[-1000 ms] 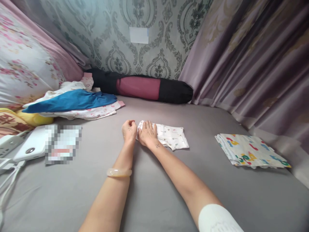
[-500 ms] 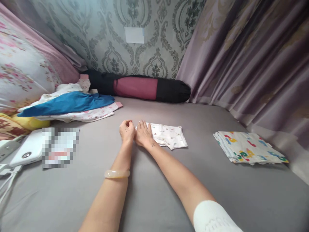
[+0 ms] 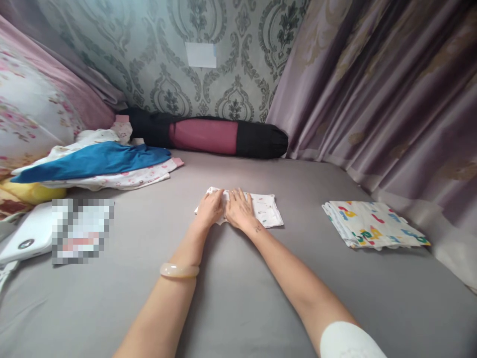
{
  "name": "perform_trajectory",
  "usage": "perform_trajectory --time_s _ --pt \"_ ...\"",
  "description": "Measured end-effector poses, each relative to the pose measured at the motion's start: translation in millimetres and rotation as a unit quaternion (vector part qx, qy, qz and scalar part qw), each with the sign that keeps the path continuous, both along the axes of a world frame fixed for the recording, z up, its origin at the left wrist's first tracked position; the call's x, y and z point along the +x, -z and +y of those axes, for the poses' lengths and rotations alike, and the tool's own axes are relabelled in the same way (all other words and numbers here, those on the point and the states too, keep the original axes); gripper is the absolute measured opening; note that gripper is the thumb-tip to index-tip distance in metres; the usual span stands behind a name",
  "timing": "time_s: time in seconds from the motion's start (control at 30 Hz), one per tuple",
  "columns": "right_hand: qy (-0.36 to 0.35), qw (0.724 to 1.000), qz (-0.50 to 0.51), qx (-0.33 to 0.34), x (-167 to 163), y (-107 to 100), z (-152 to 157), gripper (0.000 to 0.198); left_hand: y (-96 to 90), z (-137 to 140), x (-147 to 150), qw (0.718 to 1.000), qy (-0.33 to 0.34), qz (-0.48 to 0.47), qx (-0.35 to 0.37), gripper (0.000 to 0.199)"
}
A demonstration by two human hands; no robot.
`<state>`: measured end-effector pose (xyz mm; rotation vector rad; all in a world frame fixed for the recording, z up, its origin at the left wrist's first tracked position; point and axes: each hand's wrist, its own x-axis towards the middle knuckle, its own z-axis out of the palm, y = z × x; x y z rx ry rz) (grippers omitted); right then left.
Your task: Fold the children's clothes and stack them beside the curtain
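Pressing flat, open left hand (image 3: 210,210) and right hand (image 3: 240,213) hold the folded white cloth (image 3: 265,209); lifting unevenly could spring its folds open.

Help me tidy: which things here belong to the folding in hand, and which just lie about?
In hand: left hand and right hand flat on the small white printed cloth.
Lying about: colourful folded cloth, blue garment pile, black-and-maroon roll, white device.

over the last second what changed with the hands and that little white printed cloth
The left hand, earlier a loose fist on the sheet beside the small white printed cloth, has opened and now lies flat on the cloth's left part. The right hand stays pressed flat on it. The cloth now looks narrower, as if folded. The colourful folded cloth and clothes pile lie unchanged.
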<state>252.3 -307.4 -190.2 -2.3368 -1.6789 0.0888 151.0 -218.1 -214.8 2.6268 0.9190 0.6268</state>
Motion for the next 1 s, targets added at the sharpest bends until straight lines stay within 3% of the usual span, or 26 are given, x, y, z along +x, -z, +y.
perform_trajectory --time_s 0.23,0.47,0.73,1.0 --pt "0.004 1.000 0.003 0.022 0 6 1 0.053 3.9 -1 0 0.999 0.014 0.037 0.036 0.041" --pt "-0.009 0.997 0.080 -0.002 13 -6 -10 0.054 -0.4 -7 3 0.999 0.023 0.022 0.040 0.032" --pt "0.046 0.998 0.036 0.006 29 -5 -43 0.055 -6.9 -31 16 0.994 0.050 0.098 0.023 0.053" --pt "0.054 0.998 0.023 0.010 30 5 -45 0.054 -5.5 -34 19 0.990 0.042 0.135 0.007 0.054"
